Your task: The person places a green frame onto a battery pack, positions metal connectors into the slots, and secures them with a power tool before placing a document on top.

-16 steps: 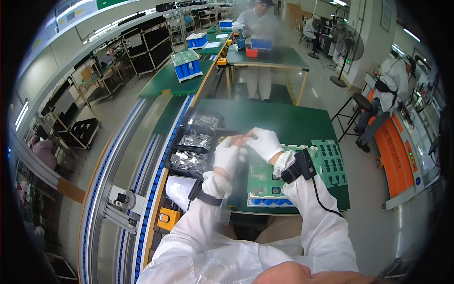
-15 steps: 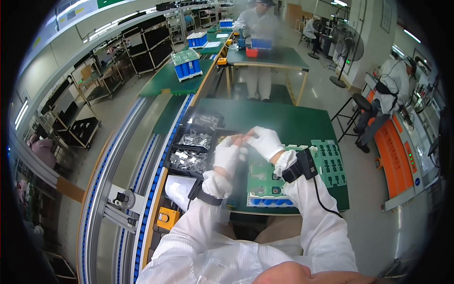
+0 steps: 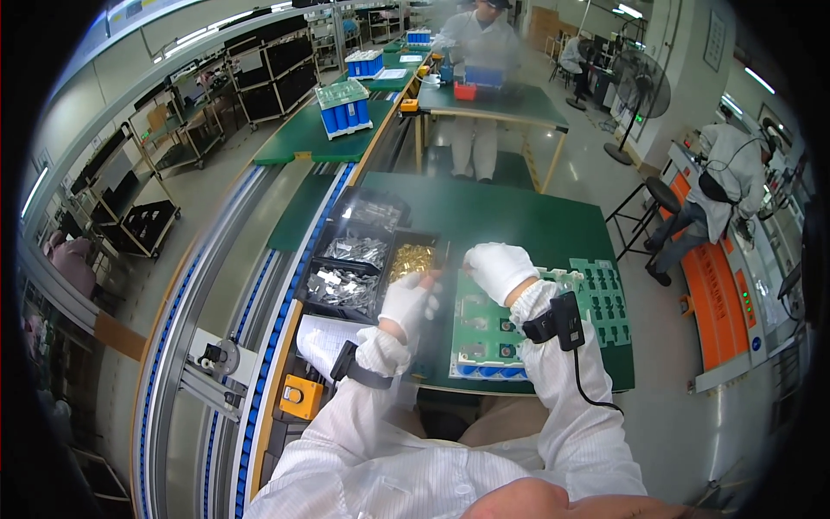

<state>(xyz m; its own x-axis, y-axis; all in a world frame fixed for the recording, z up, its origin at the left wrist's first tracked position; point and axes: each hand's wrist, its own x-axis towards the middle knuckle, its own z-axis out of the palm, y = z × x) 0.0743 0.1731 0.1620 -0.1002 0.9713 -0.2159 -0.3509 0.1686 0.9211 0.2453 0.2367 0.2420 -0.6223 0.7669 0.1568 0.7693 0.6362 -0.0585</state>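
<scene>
My left hand [image 3: 407,303], in a white glove with bare fingertips, is beside the black bin of small gold-coloured metal parts [image 3: 413,259]. Its fingers are curled together; what they hold, if anything, is too small to make out. My right hand [image 3: 500,270], also gloved, is closed over the far left corner of a green plate [image 3: 478,333], fingertips pointing down and mostly hidden. That plate lies on a block of blue cylindrical cells [image 3: 488,372]. A green panel with rows of cut-outs [image 3: 612,298] lies to the right of it.
Left of my left hand, black bins hold silver metal parts [image 3: 344,290]. A white paper [image 3: 328,339] and a yellow switch box [image 3: 301,396] lie nearer. A roller conveyor [image 3: 259,389] runs along the left. Another blue cell block [image 3: 346,117] stands farther up; a co-worker [image 3: 481,52] stands beyond.
My hands were together near the gold parts and have parted. The right moved right toward the green plate, while the left drew slightly back, uncovering the gold parts.
</scene>
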